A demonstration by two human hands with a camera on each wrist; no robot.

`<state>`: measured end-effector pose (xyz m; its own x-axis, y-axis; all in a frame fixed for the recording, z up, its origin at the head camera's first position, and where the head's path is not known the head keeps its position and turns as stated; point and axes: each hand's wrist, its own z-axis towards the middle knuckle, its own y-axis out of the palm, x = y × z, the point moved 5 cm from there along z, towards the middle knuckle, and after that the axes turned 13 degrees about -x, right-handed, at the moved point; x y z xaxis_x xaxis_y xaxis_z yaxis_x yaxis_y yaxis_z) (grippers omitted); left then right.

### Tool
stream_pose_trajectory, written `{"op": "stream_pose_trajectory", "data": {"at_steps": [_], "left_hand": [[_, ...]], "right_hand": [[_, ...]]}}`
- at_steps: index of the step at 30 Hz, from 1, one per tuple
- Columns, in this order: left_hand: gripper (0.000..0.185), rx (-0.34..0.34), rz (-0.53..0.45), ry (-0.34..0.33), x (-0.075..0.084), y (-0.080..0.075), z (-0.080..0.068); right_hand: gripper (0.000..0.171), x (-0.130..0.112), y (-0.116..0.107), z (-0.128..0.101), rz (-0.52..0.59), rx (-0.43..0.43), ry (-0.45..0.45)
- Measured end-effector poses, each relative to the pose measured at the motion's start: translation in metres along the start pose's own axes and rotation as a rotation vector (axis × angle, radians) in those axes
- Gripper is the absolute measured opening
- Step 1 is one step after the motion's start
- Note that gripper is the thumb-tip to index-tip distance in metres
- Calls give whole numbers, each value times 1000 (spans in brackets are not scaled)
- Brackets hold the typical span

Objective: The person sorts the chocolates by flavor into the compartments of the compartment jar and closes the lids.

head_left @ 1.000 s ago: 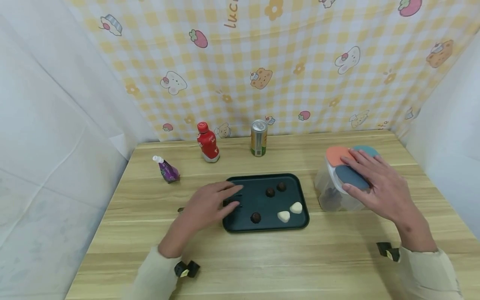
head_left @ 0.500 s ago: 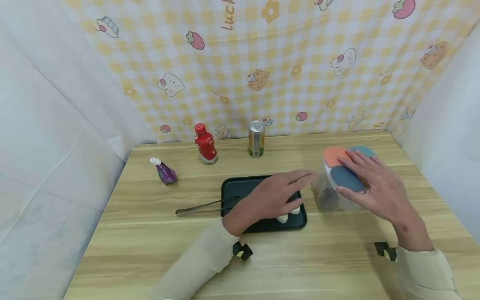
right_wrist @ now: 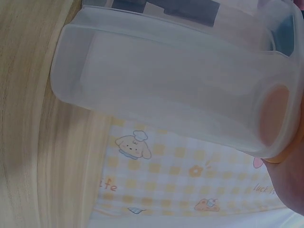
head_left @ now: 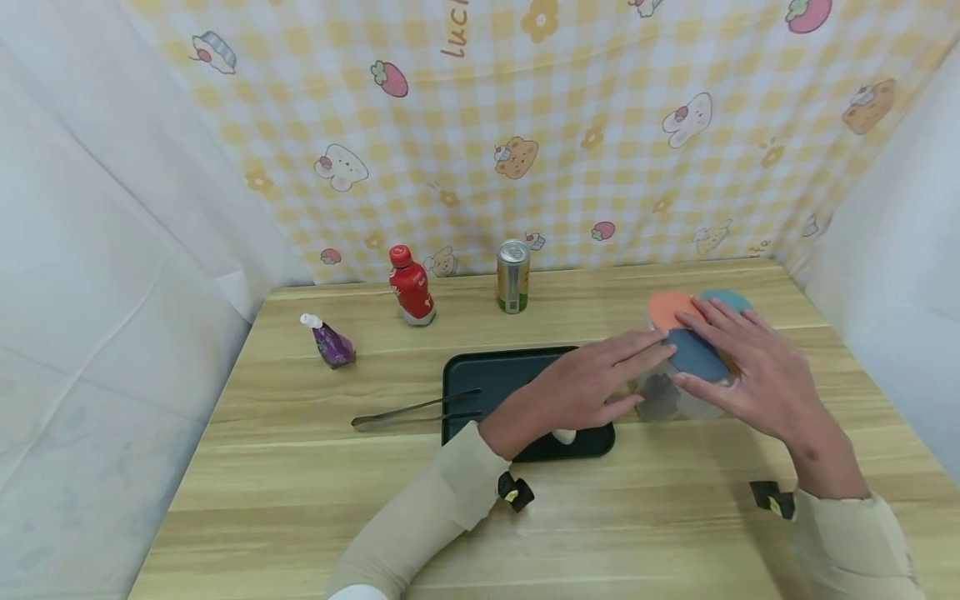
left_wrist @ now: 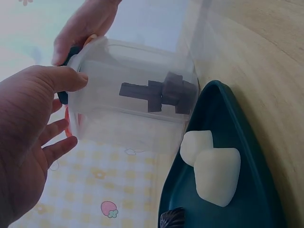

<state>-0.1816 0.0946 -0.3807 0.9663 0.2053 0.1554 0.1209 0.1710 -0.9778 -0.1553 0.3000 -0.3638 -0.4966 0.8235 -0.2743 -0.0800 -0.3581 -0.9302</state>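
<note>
The clear plastic container (head_left: 675, 392) stood on the wooden table (head_left: 300, 492), touching the right edge of the dark green tray (head_left: 480, 379). Its lid (head_left: 693, 350) showed orange, dark blue and teal sections, and dark blocks (left_wrist: 159, 95) lay inside. The right hand (head_left: 750, 375) rested on the lid with fingers spread and nearly straight. The left hand (head_left: 592, 383) reached across the tray, fingers extended, thumb (left_wrist: 66, 78) pressed to the container's side. Two white lumps (left_wrist: 211, 164) and a dark ball (left_wrist: 173, 218) lay in the tray. Metal tongs (head_left: 412, 410) lay on the tray's left rim. Behind the tray stood a red bottle (head_left: 408, 287) and a drink can (head_left: 513, 277), labels unreadable; left of it lay a purple bottle (head_left: 330, 342). The checked backdrop (head_left: 525, 125) read "Luc", cut off.
</note>
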Motion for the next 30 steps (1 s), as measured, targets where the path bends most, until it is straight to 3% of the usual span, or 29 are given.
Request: {"op": "stream_pose_trajectory", "data": {"at_steps": [7, 14, 18, 21, 30], "left_hand": [[69, -8, -12, 12, -1, 2, 6], [70, -10, -15, 3, -2, 3, 6], [67, 18, 40, -11, -2, 3, 5], [65, 25, 81, -33, -2, 5, 5], [59, 85, 66, -61, -5, 17, 2]], "right_hand": [[59, -1, -1, 0, 24, 29, -52], [64, -2, -2, 1, 15, 11, -37], [65, -1, -3, 1, 23, -13, -33], [66, 0, -3, 1, 49, -43, -30], [72, 0, -6, 0, 139, -147, -2]]}}
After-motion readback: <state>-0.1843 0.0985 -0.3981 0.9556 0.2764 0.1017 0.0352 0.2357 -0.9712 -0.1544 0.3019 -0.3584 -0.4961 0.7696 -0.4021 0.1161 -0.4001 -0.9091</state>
